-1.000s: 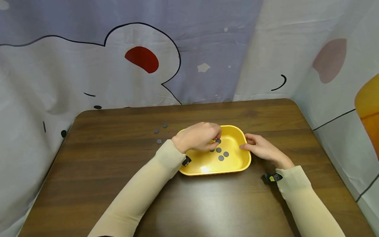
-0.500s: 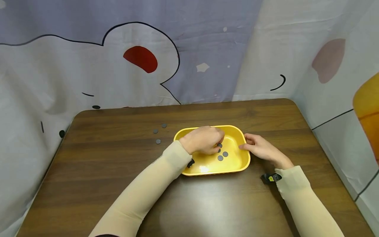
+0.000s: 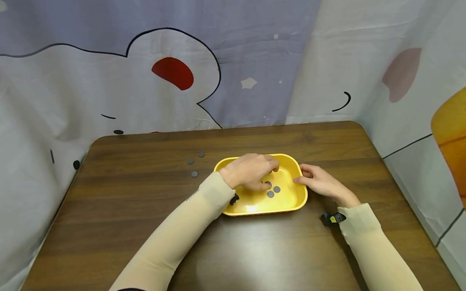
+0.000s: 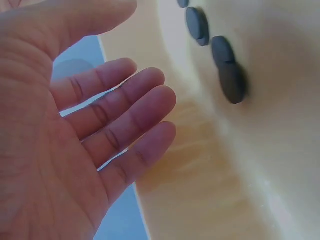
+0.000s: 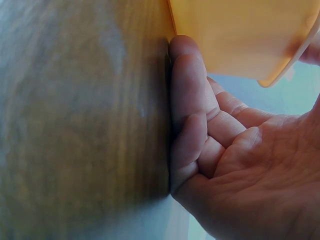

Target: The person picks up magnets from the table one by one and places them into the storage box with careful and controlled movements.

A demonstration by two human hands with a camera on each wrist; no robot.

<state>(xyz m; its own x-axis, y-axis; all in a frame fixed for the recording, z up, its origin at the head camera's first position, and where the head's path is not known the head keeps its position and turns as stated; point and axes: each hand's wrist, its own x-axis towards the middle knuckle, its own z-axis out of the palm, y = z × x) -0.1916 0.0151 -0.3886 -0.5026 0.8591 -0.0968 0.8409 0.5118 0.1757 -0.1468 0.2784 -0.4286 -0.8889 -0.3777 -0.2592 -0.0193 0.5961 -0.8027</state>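
Observation:
My left hand [image 3: 250, 171] hovers over a yellow plastic tub [image 3: 289, 200], fingers loosely bent and spread from the thumb. In the left wrist view its palm side shows with nothing in the fingers. Several small dark grey discs [image 3: 277, 189] lie on the tub's floor near the thumb; others are hidden under the hand. Thick round discs [image 4: 232, 82] also show past the fingertips in the left wrist view. My right hand [image 3: 324, 182] holds the tub's right end, thumb over the rim. Its fingers [image 5: 187, 85] are bent against the outside wall, low by the table.
Three more grey discs [image 3: 194, 174] lie on the brown wooden table [image 3: 138, 194] left of the tub. A printed curtain [image 3: 255, 60] hangs behind the table and along its right side. Black wrist cameras [image 3: 333, 219] stick out below the sleeves.
My left hand has shifted right within the tub, and its pinching fingers have spread, letting go of a disc. The right hand stays at the tub's end.

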